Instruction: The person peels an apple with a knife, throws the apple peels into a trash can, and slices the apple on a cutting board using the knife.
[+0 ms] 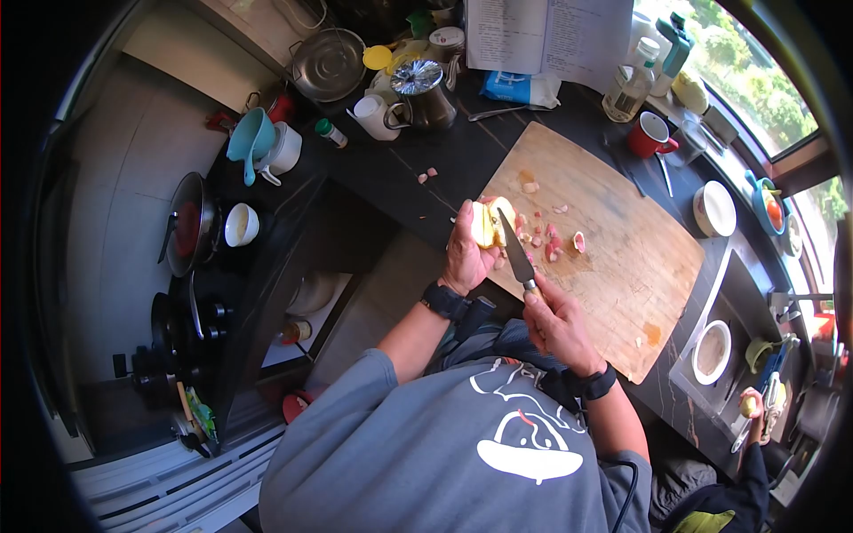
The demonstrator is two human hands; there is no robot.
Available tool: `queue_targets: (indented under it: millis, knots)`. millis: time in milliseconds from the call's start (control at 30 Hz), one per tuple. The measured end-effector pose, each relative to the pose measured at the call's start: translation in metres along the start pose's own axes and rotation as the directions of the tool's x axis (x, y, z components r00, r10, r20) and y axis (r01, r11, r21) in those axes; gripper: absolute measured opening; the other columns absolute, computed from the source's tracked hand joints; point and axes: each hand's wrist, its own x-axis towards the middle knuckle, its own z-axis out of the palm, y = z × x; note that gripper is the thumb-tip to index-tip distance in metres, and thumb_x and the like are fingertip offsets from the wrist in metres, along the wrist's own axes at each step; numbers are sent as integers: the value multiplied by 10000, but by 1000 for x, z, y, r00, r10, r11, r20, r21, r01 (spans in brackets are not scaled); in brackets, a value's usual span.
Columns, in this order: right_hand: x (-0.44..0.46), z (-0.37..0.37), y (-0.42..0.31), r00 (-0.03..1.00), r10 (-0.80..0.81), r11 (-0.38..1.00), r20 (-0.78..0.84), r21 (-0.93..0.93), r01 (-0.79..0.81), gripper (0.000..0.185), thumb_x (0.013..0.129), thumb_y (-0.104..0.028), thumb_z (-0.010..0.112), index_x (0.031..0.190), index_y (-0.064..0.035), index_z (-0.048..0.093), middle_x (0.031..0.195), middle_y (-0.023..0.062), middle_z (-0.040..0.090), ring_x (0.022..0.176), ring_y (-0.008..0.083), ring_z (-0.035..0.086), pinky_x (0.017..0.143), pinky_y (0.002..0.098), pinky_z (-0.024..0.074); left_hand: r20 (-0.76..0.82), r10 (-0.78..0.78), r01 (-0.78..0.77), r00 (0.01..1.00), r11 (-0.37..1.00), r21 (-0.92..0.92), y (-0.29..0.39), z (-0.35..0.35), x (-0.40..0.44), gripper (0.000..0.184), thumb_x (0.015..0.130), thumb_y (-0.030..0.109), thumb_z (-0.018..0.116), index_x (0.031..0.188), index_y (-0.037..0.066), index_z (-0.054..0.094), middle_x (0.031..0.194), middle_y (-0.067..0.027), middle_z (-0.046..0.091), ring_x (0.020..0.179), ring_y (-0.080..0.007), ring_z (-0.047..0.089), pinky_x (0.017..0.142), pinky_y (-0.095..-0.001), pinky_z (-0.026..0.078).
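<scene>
**Left hand (466, 253) on a pale chunk (482, 224), right hand (562, 329) on a knife (514, 246)**

From my head view, the left hand grips the chunk from below, fingers wrapped round its near side, holding it by the left end of the board (631, 266). Those fingers cover too much for me to read the chunk's long axis.

The right hand is closed round the knife's handle. The knife's long axis runs steeply from lower right to upper left, its tip pointing away from the wearer's body. The tip overlaps the chunk's right side; I can't tell how deep it goes.

Scraps (553, 247) of reddish peel crowd the board just right of the blade. 2 more bits (427, 176) lie on the dark counter (391, 191), off the board's left side.

Beyond the board I see a blue packet (520, 88), a steel jug (421, 99) and an open book (551, 40). A red mug (650, 135) and a white bowl (714, 209) stand near its right side. By the sink (682, 369), a co-worker's hand (752, 404) holds something pale.
</scene>
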Motion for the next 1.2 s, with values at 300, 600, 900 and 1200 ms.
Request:
queue_targets:
  millis: [300,600,900,1200]
  knots:
    - [11,11,12,1000,-24,990,-9,136,25,401,995,-204,466,1367,-71,401,627,0,470,398,75,409,353,216,315,-81,127,-129,989,991,-22,-11,3,11,511,976,488,383,1181,30,478,1079,-135,593,1001,-271,596,926,-418,470]
    - [15,13,22,999,33,928,29,369,-41,355,992,-200,471,1329,-100,420,658,19,467,399,77,382,344,210,271,-43,180,-177,983,982,61,-17,-9,13,513,970,497,399,1193,41,474,1073,-135,599,984,-270,605,923,-419,476]
    - [11,15,13,997,78,903,16,422,-78,367,994,-201,470,1347,-121,406,666,18,461,405,70,383,344,200,259,-4,145,-145,989,988,54,-18,-15,13,501,961,478,428,1193,36,474,1058,-138,603,979,-275,613,909,-414,488]
    - [12,13,19,996,63,851,69,518,-90,337,990,-204,483,1310,-115,426,684,23,474,411,80,403,337,211,283,12,128,-128,992,992,7,-18,-16,15,468,965,434,422,1197,32,474,1051,-139,603,940,-258,617,893,-406,496]
